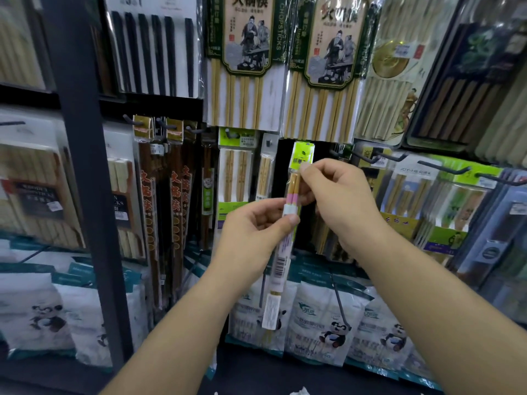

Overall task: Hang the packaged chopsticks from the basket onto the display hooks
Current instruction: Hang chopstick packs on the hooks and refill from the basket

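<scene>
The left hand [256, 223] grips the middle of a narrow chopstick package [293, 185], held upright before the display wall. The right hand [339, 201] pinches it just under its green header, near a display hook [368, 158].

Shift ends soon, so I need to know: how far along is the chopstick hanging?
Done: packs such as the green-topped pack already hang on hooks. In hand: left hand and right hand hold one chopstick pack, not yet hooked. Left: hooking it; a bare hook shows at right. The basket is out of view.
</scene>
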Demonstrator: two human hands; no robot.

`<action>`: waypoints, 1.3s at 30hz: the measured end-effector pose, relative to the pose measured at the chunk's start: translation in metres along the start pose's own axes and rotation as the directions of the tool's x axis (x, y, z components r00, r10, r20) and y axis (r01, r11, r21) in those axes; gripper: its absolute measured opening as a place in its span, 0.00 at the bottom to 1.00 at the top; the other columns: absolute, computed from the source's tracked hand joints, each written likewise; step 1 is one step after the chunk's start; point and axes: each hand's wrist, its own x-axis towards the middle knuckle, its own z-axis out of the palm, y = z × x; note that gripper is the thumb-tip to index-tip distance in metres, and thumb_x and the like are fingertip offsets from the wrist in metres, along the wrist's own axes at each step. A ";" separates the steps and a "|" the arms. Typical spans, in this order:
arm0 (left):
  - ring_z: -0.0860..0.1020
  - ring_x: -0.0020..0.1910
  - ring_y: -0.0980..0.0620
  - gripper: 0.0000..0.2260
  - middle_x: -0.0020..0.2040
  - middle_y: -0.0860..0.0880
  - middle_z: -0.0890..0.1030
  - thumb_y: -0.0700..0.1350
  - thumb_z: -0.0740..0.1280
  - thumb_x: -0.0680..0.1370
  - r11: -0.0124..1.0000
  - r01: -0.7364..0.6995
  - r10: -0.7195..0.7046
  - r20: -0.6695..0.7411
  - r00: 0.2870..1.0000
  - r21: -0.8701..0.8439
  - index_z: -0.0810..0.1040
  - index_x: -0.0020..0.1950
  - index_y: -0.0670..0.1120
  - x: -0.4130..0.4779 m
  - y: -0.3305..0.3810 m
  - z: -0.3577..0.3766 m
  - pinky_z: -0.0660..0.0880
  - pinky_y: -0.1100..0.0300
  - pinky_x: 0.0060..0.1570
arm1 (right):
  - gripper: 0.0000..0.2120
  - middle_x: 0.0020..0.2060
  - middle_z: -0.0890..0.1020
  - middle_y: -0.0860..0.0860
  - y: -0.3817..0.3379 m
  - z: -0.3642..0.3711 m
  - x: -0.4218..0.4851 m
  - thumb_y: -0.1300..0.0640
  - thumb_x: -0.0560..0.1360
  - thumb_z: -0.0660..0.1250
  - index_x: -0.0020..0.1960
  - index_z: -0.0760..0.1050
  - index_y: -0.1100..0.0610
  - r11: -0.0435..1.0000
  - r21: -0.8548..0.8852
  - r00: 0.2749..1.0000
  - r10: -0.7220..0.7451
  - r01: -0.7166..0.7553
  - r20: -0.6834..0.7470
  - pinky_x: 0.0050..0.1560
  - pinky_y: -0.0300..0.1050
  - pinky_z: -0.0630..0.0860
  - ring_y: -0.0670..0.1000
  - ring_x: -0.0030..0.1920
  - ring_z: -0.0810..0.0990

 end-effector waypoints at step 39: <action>0.68 0.75 0.53 0.25 0.78 0.50 0.70 0.58 0.53 0.87 0.971 0.172 -0.176 0.007 0.984 0.163 0.63 0.82 0.50 0.088 -0.004 0.047 0.63 0.58 0.72 | 0.39 0.71 0.42 0.19 0.101 0.021 -0.003 0.21 0.73 0.45 0.77 0.34 0.32 0.997 -0.005 0.946 -0.074 0.080 0.317 0.73 0.30 0.50 0.24 0.74 0.45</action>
